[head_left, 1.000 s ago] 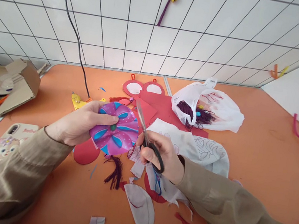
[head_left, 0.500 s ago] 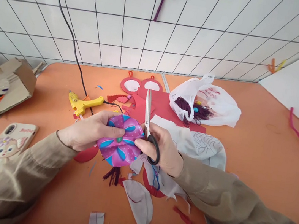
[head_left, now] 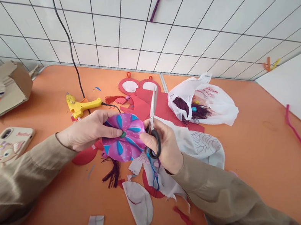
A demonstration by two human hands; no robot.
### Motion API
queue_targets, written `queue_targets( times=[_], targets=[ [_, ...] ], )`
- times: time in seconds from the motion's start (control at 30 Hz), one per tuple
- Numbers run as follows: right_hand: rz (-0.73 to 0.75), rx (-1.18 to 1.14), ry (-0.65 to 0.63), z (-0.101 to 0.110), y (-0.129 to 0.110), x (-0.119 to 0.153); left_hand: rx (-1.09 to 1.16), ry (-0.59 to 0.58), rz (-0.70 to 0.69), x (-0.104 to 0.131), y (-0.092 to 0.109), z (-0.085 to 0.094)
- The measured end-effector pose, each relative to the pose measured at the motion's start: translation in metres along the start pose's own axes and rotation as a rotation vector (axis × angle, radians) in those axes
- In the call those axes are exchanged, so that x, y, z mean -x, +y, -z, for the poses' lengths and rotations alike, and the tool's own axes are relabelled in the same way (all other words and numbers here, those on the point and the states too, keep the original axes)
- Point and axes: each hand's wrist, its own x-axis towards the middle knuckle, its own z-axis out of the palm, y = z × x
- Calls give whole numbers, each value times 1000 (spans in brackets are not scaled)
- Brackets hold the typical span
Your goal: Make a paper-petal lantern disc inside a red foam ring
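Observation:
My left hand (head_left: 88, 132) holds a round pink and purple disc with blue petal shapes (head_left: 124, 137), thumb pressed near its green centre. My right hand (head_left: 163, 149) grips black-handled scissors (head_left: 153, 122), blades closed and pointing up and away, while its fingertips touch the disc's right edge. Both hands hover just above the orange table (head_left: 249, 145). Under them lie white fabric scraps (head_left: 138, 203), a red circle (head_left: 84, 156) and a dark purple tassel (head_left: 113, 173).
A yellow glue gun (head_left: 82, 105) with a black cord lies behind my left hand. Red cut-outs (head_left: 139, 87) and a white plastic bag (head_left: 204, 102) sit farther back. A phone in a cartoon case (head_left: 1, 150) and a cardboard box (head_left: 9, 87) are at the left. A tiled wall stands behind.
The scissors have swung from tilted left to nearly upright. My right hand has moved in against the disc's right edge, and both hands have shifted a little to the right.

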Motion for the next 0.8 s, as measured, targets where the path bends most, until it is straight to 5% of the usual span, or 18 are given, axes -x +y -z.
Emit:
queue_targets(
  times=[0.2, 0.57, 0.8],
  targets=[
    [-16, 7, 18, 2, 1, -1, -49, -83, -34, 4, 2, -10],
    [106, 49, 207, 2, 7, -3, 162, -63, 62, -5, -10, -4],
    [80, -18, 146, -2, 5, -2, 159, 89, -22, 0, -12, -15]
  ],
)
